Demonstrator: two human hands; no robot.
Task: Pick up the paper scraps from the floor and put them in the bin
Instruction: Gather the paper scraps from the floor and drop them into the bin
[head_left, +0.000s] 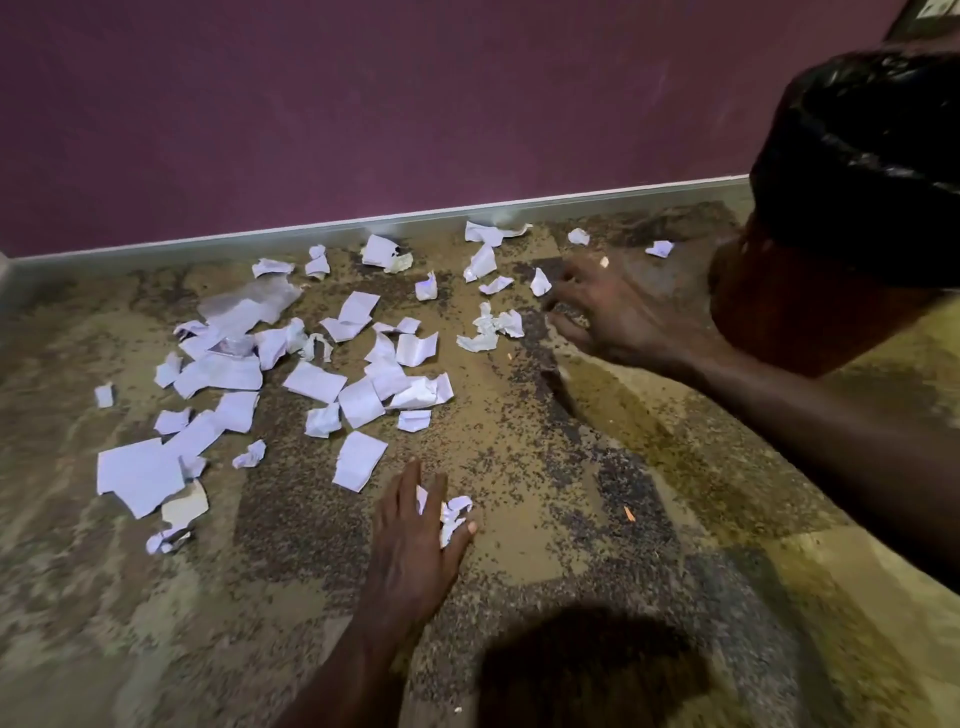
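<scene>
Several white paper scraps (315, 382) lie scattered over the speckled floor (519, 441), most at centre and left. My left hand (410, 525) presses down near the front, fingers curled around a crumpled scrap (453, 514). My right hand (602, 306) hovers low over the floor at the right, fingers spread, holding nothing, just right of a small scrap (540, 283) and a crumpled cluster (493, 327). The bin (810, 306), reddish with a black liner (872, 156), stands at the far right beside my right forearm.
A purple wall (363, 104) with a pale skirting strip (363, 228) borders the floor at the back. A clear plastic piece (254, 301) lies among the scraps at left. A tiny orange bit (629, 513) sits on the floor. My shadow darkens the lower middle.
</scene>
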